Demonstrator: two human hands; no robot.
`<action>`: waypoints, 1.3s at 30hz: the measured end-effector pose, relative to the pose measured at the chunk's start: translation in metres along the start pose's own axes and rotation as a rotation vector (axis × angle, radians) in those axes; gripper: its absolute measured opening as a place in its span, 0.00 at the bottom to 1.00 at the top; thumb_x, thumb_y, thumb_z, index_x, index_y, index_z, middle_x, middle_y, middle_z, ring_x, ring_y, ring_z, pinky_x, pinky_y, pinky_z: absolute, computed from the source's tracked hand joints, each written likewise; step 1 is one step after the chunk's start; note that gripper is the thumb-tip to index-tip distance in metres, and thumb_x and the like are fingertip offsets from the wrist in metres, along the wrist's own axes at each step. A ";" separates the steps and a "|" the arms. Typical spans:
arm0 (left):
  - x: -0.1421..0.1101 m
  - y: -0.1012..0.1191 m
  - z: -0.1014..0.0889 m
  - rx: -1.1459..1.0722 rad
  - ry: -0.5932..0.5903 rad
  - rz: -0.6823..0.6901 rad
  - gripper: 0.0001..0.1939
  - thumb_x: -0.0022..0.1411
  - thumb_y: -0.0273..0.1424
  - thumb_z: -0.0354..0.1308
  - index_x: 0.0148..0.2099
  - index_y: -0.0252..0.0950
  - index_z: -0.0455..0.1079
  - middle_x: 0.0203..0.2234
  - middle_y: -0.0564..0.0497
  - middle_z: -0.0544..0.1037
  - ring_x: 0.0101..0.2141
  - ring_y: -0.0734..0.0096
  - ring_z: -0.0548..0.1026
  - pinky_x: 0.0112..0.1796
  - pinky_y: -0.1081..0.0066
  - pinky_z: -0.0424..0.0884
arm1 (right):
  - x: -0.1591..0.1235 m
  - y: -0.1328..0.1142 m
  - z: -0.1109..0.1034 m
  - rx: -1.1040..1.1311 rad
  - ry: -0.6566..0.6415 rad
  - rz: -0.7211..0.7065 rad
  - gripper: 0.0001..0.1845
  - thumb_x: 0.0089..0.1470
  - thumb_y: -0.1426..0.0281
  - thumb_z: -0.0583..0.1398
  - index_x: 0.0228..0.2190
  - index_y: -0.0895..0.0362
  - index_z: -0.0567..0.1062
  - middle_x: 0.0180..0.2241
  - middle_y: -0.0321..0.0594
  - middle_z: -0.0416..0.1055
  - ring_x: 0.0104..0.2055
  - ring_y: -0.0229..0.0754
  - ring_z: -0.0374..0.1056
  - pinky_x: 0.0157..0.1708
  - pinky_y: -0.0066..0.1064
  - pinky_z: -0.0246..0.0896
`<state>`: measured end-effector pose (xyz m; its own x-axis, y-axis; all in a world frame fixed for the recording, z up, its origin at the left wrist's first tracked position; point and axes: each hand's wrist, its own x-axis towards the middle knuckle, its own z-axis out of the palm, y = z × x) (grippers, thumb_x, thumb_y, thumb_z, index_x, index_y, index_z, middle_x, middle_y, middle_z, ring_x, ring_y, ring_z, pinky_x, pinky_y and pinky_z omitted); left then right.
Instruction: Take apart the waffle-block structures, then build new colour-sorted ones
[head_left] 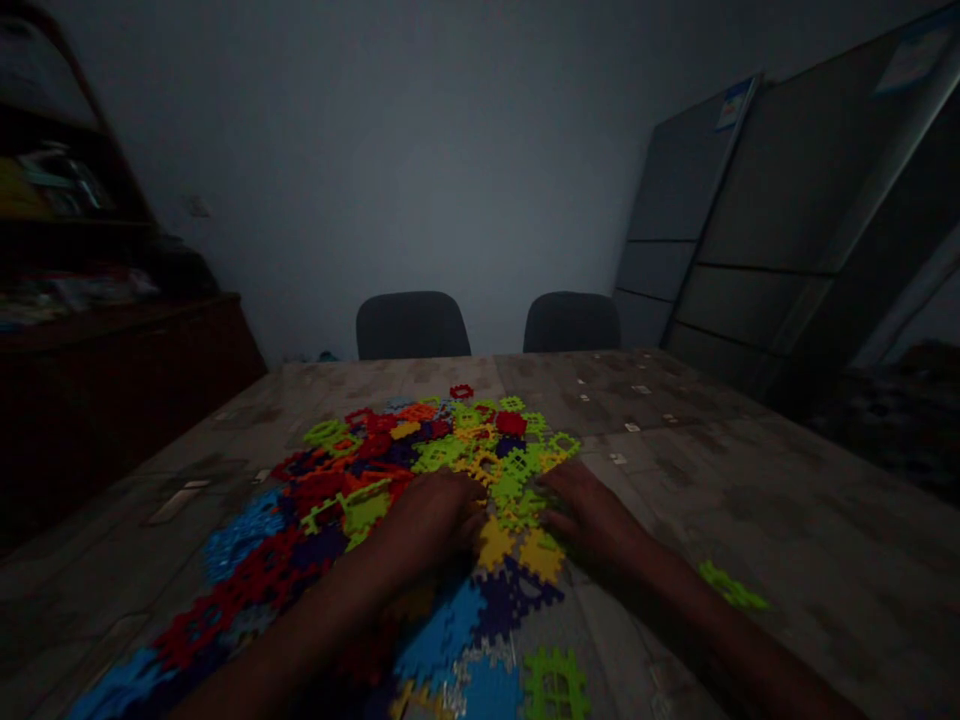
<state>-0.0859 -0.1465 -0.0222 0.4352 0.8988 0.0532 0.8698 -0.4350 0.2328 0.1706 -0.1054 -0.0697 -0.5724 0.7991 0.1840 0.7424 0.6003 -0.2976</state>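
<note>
My left hand (442,508) is over the middle of a pile of gear-edged, interlocking plastic building tiles, its fingers curled downward. Whatever lies between those fingertips is too dark to make out. Facing it from the right, my right hand (581,500) has its thumb and fingers bent at the edge of a green building tile (514,510). Yellow building tiles (495,545) lie between and just below the hands. Closer to me are a dark purple tile (506,605) and a blue tile (442,635). Red tiles (311,495) spread out beyond my left forearm.
The pile covers the left and middle of a patterned table (637,440). One green tile (731,585) lies apart, beyond my right forearm. Two dark chairs (412,325) stand at the far edge. A dark cabinet (112,370) is at left, tall grey panels (750,230) at right.
</note>
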 end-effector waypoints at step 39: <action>-0.030 0.066 0.008 -0.087 -0.113 0.323 0.44 0.56 0.26 0.71 0.69 0.44 0.54 0.52 0.45 0.74 0.50 0.56 0.73 0.50 0.59 0.70 | -0.024 0.027 -0.040 0.076 0.069 0.067 0.15 0.62 0.74 0.59 0.49 0.56 0.79 0.47 0.49 0.80 0.46 0.50 0.76 0.48 0.40 0.67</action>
<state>-0.0398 -0.2028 -0.0160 0.7116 0.7019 0.0308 0.6623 -0.6849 0.3038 0.2182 -0.1065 -0.0443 -0.4951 0.8392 0.2249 0.7482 0.5434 -0.3807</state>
